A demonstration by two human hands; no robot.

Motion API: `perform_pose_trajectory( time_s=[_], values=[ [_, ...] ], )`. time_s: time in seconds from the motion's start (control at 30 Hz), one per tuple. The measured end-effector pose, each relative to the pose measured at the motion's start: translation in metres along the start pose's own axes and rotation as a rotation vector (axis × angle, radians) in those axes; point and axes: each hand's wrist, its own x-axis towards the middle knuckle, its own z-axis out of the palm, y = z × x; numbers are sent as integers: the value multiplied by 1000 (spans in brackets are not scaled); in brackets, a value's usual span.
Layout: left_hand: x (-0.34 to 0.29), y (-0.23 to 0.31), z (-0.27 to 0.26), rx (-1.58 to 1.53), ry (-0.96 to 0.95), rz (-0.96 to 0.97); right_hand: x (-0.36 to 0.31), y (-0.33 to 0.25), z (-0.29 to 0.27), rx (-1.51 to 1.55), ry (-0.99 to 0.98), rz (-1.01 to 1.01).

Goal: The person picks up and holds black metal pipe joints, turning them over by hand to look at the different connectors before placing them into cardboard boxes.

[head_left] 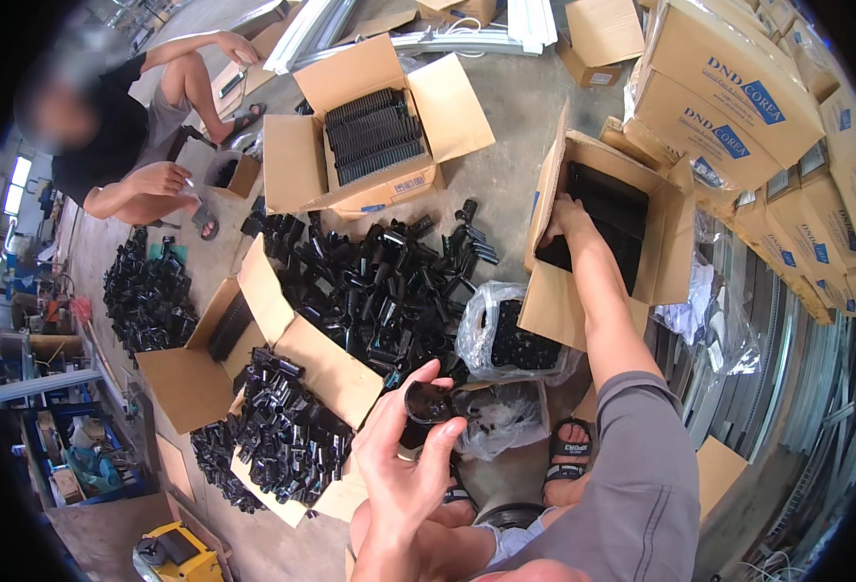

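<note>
My left hand (394, 456) is raised in front of me, its thumb and fingers closed round a short black curved part (428, 404) that looks like a cut piece of tube. To the right, my right arm stretches out and my right hand (568, 219) reaches inside an open cardboard box (668, 247). Dark black pieces (607, 218) fill much of that box, and the hand is by their left side. Its fingertips are bent down and mostly hidden, so any hold there is unclear.
A big heap of black parts (370, 291) covers the floor ahead. Another open box (287, 179) holds stacked black parts. Clear plastic bags (491, 335) hold small black pieces near my feet. A seated person (108, 145) is at the far left. Cartons (738, 87) are piled at the right.
</note>
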Motion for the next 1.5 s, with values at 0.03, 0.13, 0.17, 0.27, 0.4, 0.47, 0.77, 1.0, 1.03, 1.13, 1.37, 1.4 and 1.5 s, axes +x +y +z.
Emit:
perform_pose_trajectory(
  time_s=[0.03, 0.13, 0.17, 0.27, 0.4, 0.47, 0.77, 1.0, 1.03, 1.13, 1.37, 1.4, 1.5],
  values=[
    [2, -1, 2, -13, 35, -9, 3, 1, 0, -4, 7, -8],
    [8, -4, 4, -4, 74, -26, 3, 6, -3, 5, -25, -75],
    [10, -3, 4, 40, 53, -11, 0, 4, -7, -1, -29, -79],
    [14, -5, 4, 77, 29, -5, -9, 0, -15, -29, -23, -83],
    [16, -7, 8, 65, 9, -1, 6, 21, -13, -102, -131, -151],
    [16, -8, 10, 34, 48, -29, 3, 13, -8, -36, -85, -145],
    [17, -4, 12, 92, -11, 23, 11, 58, 16, 143, 23, -161],
    [10, -5, 11, 73, 16, 5, -44, 29, 10, 91, 86, -190],
    [9, -7, 11, 86, 4, 34, -53, 26, 10, 68, 111, -166],
    [7, -4, 12, 101, 10, 43, -73, 31, 3, 196, 184, -142],
    [-20, 16, 16, -19, 36, 12, -121, 81, -13, 697, 480, -199],
    [-23, 16, 16, -28, 22, 33, -128, 90, -13, 864, 488, -231],
    [-31, 19, 14, -86, 26, 107, -156, 99, -16, 964, 500, -242]
  ],
)
